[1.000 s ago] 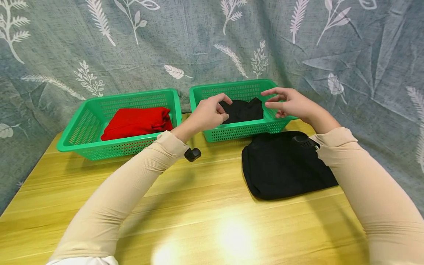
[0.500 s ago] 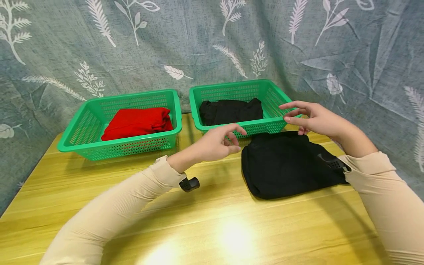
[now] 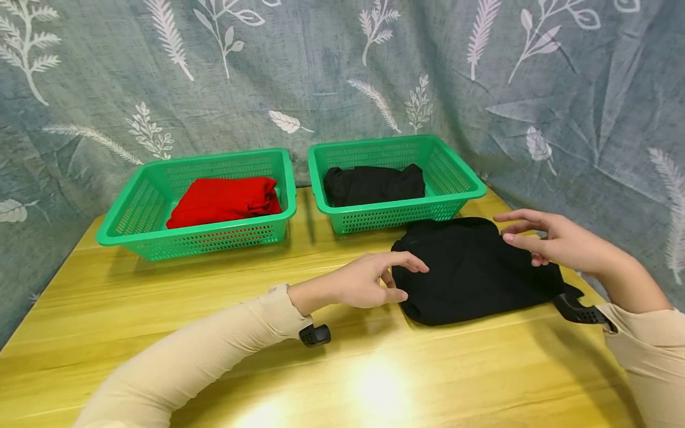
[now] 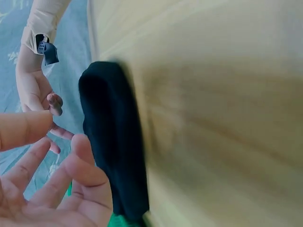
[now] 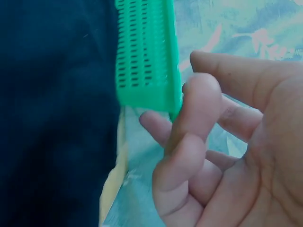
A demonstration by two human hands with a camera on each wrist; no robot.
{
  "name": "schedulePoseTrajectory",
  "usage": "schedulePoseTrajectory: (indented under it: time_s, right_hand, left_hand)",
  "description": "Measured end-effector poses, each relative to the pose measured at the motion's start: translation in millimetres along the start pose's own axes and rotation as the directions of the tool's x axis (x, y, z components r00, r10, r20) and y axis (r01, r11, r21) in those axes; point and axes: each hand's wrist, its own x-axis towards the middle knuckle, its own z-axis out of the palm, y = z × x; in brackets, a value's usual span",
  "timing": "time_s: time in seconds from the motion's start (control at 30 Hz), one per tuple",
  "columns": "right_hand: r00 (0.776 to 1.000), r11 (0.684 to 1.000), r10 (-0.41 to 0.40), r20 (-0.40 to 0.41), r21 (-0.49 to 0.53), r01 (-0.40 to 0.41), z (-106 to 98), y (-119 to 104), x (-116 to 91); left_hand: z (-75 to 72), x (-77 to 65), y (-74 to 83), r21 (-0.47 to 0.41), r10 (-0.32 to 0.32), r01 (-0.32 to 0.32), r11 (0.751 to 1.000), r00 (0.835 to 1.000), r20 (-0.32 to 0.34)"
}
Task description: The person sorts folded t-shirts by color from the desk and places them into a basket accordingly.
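Observation:
A folded black cloth [image 3: 460, 273], perhaps a garment, lies flat on the right half of the wooden table. Over its left edge hovers my left hand [image 3: 369, 280], fingers loosely bent and holding nothing. My right hand [image 3: 562, 241] hangs above the cloth's right side, also with nothing in its fingers. In the left wrist view the black cloth [image 4: 113, 142] appears beyond the left fingers, apart from them. The right wrist view shows relaxed right fingers [image 5: 189, 127] beside the dark cloth [image 5: 52, 113].
Behind the cloth stands a green basket [image 3: 401, 211] with a black cloth bundle [image 3: 374, 185] inside. To its left, another green basket [image 3: 214, 235] holds a red folded cloth [image 3: 225, 201]. A patterned grey-blue curtain [image 3: 321, 71] hangs behind the table [image 3: 225, 362].
Both hands have come back from the right basket toward the black cloth on the table. The left moved down and right, the right moved down and right. The cloth's right end shifted slightly.

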Motion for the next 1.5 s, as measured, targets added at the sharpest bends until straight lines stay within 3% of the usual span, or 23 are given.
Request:
schedulePoseTrajectory:
  time_s: [0.37,0.83,0.97,1.17,1.5]
  right_hand:
    - [0.996,0.998,0.059,0.070,0.017,-0.061,17,27,-16]
    - [0.996,0.999,0.038,0.086,0.001,-0.038,25,22,-17]
    - [0.995,1.000,0.023,0.096,-0.016,-0.022,29,18,-18]
    - [0.990,1.000,0.004,0.141,-0.014,-0.002,33,5,-15]
    - [0.986,0.997,-0.071,0.152,-0.016,0.075,50,-25,-10]
  left_hand:
    - [20.0,9.3,-9.3,-0.006,-0.061,0.062,0.998,0.993,0.105]
    - [18.5,5.6,-8.6,0.072,-0.068,0.058,0.996,0.986,0.155]
    - [14.7,1.1,-8.4,0.080,-0.066,0.052,0.995,0.983,0.174]
    - [6.8,-8.4,-11.8,0.009,-0.080,0.080,0.997,0.974,0.212]
    - [-11.2,-37.5,-19.2,-0.012,-0.105,0.111,0.994,0.969,0.221]
